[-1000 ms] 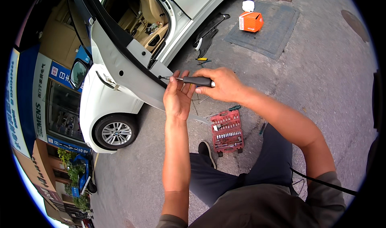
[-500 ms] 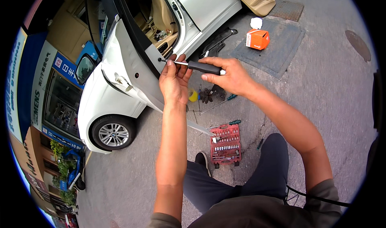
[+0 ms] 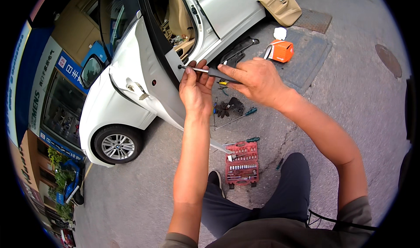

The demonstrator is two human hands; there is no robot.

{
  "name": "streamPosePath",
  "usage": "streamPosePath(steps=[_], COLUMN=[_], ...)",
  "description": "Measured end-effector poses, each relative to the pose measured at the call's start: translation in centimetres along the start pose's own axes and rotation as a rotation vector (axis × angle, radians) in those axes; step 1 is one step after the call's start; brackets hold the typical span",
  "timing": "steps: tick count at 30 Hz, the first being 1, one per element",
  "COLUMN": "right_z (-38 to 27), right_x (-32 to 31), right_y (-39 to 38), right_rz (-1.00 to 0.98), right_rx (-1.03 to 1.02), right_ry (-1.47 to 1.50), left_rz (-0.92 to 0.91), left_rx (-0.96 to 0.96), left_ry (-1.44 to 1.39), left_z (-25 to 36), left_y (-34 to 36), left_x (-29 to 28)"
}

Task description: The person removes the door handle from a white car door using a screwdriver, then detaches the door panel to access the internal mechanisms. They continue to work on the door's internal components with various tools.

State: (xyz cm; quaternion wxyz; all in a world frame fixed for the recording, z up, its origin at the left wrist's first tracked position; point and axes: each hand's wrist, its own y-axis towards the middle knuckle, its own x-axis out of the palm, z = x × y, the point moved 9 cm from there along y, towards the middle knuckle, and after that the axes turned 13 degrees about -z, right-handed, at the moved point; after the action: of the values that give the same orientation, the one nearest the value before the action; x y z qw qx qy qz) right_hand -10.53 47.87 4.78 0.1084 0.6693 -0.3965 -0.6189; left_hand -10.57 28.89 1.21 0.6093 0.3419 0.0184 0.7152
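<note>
My right hand (image 3: 253, 79) grips the dark handle of a screwdriver (image 3: 214, 72), which lies nearly horizontal. My left hand (image 3: 196, 88), palm up, has thumb and fingers closed on the metal shaft near the tip. The tip, with a small black piece (image 3: 180, 67), sits at the edge of the open white car door (image 3: 148, 99), by its black frame; whether they touch I cannot tell. A red hole shows in the door just left of my left hand.
A red socket case (image 3: 242, 165), loose screwdrivers (image 3: 236, 119) and dark gloves (image 3: 222, 109) lie on the pavement near my feet. An orange box (image 3: 282, 51), a white wad and a dark trim piece (image 3: 238, 47) lie further forward. A beige door panel (image 3: 281, 5) leans by the car.
Both hands have risen with the screwdriver, which stays near the door edge, and my right hand has turned further over the handle. The view has shifted, showing more of the beige panel.
</note>
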Motion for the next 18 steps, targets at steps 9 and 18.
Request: streamPosePath(steps=[9, 18], right_z=[3.2, 3.4], right_x=[8.2, 6.8], right_y=[-1.2, -1.4], right_rz=[-0.09, -0.071], right_rx=[0.537, 0.524], right_ry=[1.822, 1.756], left_rz=[0.055, -0.058], left_rx=[-0.055, -0.028], left_ry=[0.066, 0.068], left_z=[-0.2, 0.8], left_y=[0.1, -0.2], left_x=[0.5, 0.9])
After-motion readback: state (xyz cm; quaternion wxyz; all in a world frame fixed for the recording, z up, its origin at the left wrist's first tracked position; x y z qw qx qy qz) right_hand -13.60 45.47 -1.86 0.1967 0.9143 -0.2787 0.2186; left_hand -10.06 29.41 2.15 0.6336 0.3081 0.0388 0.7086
